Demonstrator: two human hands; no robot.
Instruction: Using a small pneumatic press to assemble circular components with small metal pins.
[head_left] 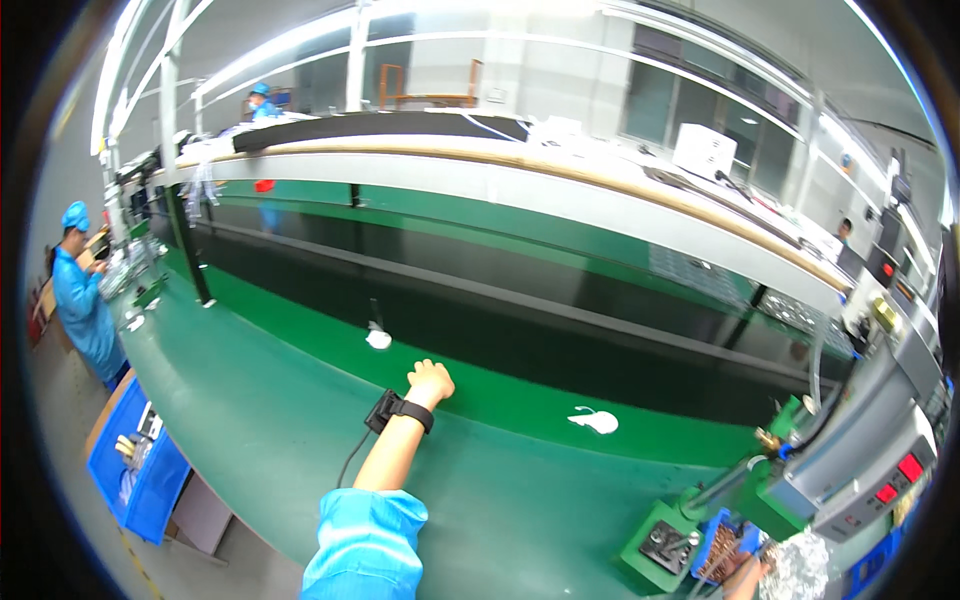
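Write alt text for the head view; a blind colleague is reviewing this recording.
A person's left hand, wrist strap on and blue sleeve pushed back, rests closed on a green bench beside a dark conveyor belt. Two small white parts lie near the belt edge. At lower right, the right hand is barely visible beside a green fixture.

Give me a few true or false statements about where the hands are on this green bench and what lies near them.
1. The left hand rests on the green bench surface. True.
2. The left wrist wears a black strap with a cord. True.
3. The left hand holds the small white part. False: that part lies apart, beyond the hand.
4. The right hand is at the lower right, by the blue tray of small parts. True.
5. The blue bin sits on the black belt. False: it hangs at the bench's left edge.
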